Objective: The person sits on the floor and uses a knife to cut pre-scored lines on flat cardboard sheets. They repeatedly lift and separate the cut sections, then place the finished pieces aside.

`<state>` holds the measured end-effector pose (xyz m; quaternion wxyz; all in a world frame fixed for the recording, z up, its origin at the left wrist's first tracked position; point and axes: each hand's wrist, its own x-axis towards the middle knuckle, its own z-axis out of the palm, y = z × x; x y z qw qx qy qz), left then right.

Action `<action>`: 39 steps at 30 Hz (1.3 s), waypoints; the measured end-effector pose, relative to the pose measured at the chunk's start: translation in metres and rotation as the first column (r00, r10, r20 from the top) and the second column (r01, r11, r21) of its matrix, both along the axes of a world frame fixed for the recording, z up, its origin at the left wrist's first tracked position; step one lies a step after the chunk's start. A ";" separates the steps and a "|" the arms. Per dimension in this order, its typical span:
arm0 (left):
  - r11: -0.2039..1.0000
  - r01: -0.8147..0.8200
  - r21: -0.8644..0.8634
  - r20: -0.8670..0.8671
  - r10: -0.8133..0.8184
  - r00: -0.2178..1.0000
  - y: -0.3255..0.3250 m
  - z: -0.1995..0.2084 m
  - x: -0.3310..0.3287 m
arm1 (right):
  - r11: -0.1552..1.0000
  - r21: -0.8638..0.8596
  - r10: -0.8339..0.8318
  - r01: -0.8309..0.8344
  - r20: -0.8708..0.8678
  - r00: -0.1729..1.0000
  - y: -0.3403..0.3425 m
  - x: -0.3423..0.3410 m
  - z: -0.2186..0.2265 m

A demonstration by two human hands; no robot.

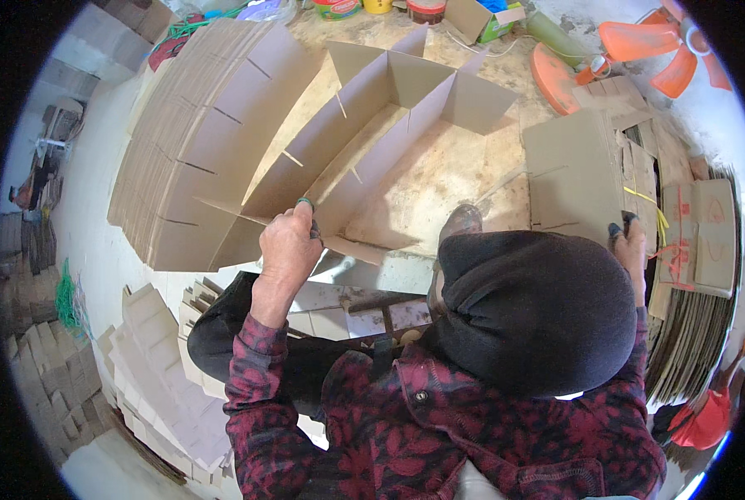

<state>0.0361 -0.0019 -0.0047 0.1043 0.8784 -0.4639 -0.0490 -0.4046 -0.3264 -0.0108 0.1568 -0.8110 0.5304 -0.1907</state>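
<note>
cardboard divider grid (322,137) stands on edge, left hand (285,248) pinching its near end, probably for steadiness; right hand (631,248) at cardboard sheets (574,171), grip unclear.

At the table's (447,179) near edge, the left hand (289,243) grips a cardboard grid (422,81) (its strips (339,132) stand interlocked); by the right edge, the right hand (630,247) touches a slotted sheet (574,171). Stacked cardboard (176,154) lines the left edge; an orange fan (637,41), the far right corner.
</note>
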 end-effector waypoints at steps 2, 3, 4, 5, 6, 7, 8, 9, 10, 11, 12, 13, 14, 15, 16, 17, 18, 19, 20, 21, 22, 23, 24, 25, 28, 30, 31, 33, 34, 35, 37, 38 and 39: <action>1.000 -0.015 -0.004 0.005 0.015 1.000 0.009 0.003 -0.006 | 0.998 0.048 -0.049 0.048 0.023 0.999 0.005 0.006 0.021; 0.999 -0.012 -0.037 -0.017 0.011 1.000 0.009 0.002 -0.009 | 0.997 0.066 -0.052 0.041 0.178 0.983 0.000 -0.004 0.014; 0.997 -0.008 -0.070 -0.038 0.005 0.999 0.007 -0.001 -0.012 | 0.997 0.076 -0.039 0.019 0.280 0.959 0.000 -0.001 0.017; 0.995 -0.003 -0.103 -0.059 -0.003 0.998 0.005 -0.002 -0.013 | 0.996 0.084 -0.029 -0.003 0.378 0.925 0.001 0.002 0.021; 0.999 -0.016 -0.043 -0.075 0.013 0.997 0.004 0.000 -0.012 | 0.997 0.056 0.018 -0.044 0.389 0.921 0.006 0.014 0.032; 1.000 -0.017 -0.010 -0.085 0.016 0.996 0.002 -0.001 -0.012 | 0.997 0.022 0.061 -0.075 0.392 0.918 0.010 0.026 0.044; 1.000 -0.014 0.020 -0.093 0.016 0.996 -0.002 0.000 -0.012 | 0.994 0.012 0.090 -0.109 0.469 0.879 0.008 0.036 0.049; 0.998 -0.021 0.060 -0.092 0.027 0.995 -0.002 0.001 -0.011 | 0.982 -0.107 0.190 -0.158 0.450 0.873 0.014 0.062 0.059; 0.997 -0.022 0.067 -0.094 0.029 0.995 -0.002 0.002 -0.012 | 0.978 -0.152 0.192 -0.142 0.392 0.900 0.019 0.084 0.070; 0.998 -0.018 0.066 -0.098 0.024 0.995 -0.006 0.003 -0.013 | 0.946 -0.208 0.303 -0.247 0.311 0.901 0.008 0.088 0.071; 0.995 -0.038 0.091 -0.085 0.046 0.995 -0.001 0.005 -0.012 | 0.946 -0.106 0.320 -0.306 0.455 0.831 0.029 0.126 0.083; 0.994 -0.044 0.098 -0.078 0.052 0.996 -0.001 0.004 -0.013 | 0.908 -0.098 0.410 -0.407 0.396 0.821 0.038 0.151 0.097; 0.995 -0.041 0.095 -0.077 0.049 0.996 -0.006 0.002 -0.016 | 0.858 -0.121 0.510 -0.499 0.318 0.799 0.028 0.163 0.097; 0.992 -0.057 0.111 -0.065 0.065 0.996 -0.003 0.003 -0.016 | 0.756 -0.239 0.655 -0.610 0.255 0.712 0.038 0.193 0.108; 0.996 -0.040 0.085 -0.065 0.045 0.997 -0.004 0.004 -0.017 | 0.712 -0.225 0.702 -0.665 0.240 0.670 0.041 0.212 0.114; 0.996 -0.050 0.073 -0.070 0.055 0.996 -0.005 0.003 -0.018 | 0.665 -0.209 0.746 -0.717 0.224 0.627 0.042 0.229 0.118; 0.996 -0.063 0.066 -0.073 0.067 0.995 -0.005 0.001 -0.017 | 0.615 -0.169 0.785 -0.770 0.218 0.579 0.044 0.246 0.124; 0.996 -0.074 0.058 -0.076 0.078 0.994 -0.004 0.000 -0.016 | 0.562 -0.127 0.821 -0.818 0.213 0.530 0.046 0.262 0.130; 0.995 -0.080 0.054 -0.067 0.084 0.994 -0.001 -0.002 -0.014 | 0.503 -0.082 0.852 -0.860 0.215 0.478 0.048 0.277 0.133; 0.995 -0.081 0.054 -0.071 0.085 0.994 -0.001 -0.002 -0.014 | 0.447 -0.092 0.884 -0.890 0.199 0.424 0.049 0.287 0.136; 0.995 -0.080 0.054 -0.074 0.084 0.994 -0.001 -0.002 -0.014 | 0.391 -0.100 0.911 -0.915 0.184 0.370 0.049 0.296 0.139; 0.995 -0.078 0.057 -0.077 0.082 0.994 -0.001 -0.001 -0.014 | 0.335 -0.107 0.934 -0.936 0.170 0.314 0.048 0.304 0.139; 0.994 -0.079 0.069 -0.081 0.084 0.993 -0.001 0.000 -0.014 | 0.318 -0.165 0.945 -0.934 0.137 0.297 0.045 0.312 0.132; 0.994 -0.078 0.082 -0.085 0.085 0.993 -0.002 0.001 -0.014 | 0.307 -0.132 0.948 -0.942 0.129 0.291 0.044 0.316 0.133; 0.995 -0.066 0.078 -0.108 0.074 0.991 -0.001 0.002 -0.012 | 0.276 -0.100 0.955 -0.956 0.139 0.261 0.049 0.331 0.135; 0.996 -0.056 0.062 -0.120 0.064 0.991 -0.001 0.003 -0.012 | 0.260 -0.177 0.954 -0.949 0.198 0.225 0.051 0.339 0.133; 0.997 -0.053 0.054 -0.125 0.060 0.990 -0.001 0.003 -0.011 | 0.243 -0.167 0.962 -0.956 0.171 0.214 0.051 0.343 0.133; 0.998 -0.052 0.037 -0.139 0.056 0.989 -0.001 0.004 -0.011 | 0.203 -0.146 0.976 -0.968 0.115 0.187 0.052 0.350 0.138; 0.998 -0.052 0.030 -0.149 0.056 0.987 -0.001 0.004 -0.011 | 0.212 -0.091 0.975 -0.973 0.081 0.205 0.055 0.351 0.143; 0.998 -0.053 0.023 -0.159 0.056 0.986 -0.001 0.004 -0.011 | 0.222 -0.035 0.974 -0.975 0.046 0.220 0.059 0.352 0.148; 0.999 -0.048 0.019 -0.179 0.051 0.982 -0.002 0.003 -0.011 | 0.199 -0.040 0.980 -0.979 0.036 0.198 0.062 0.356 0.145; 0.999 -0.044 0.018 -0.186 0.047 0.981 -0.002 0.003 -0.010 | 0.169 -0.103 0.985 -0.980 0.062 0.163 0.062 0.359 0.138; 0.999 -0.041 0.020 -0.183 0.044 0.982 -0.002 0.003 -0.010 | 0.140 -0.167 0.988 -0.976 0.087 0.127 0.063 0.362 0.134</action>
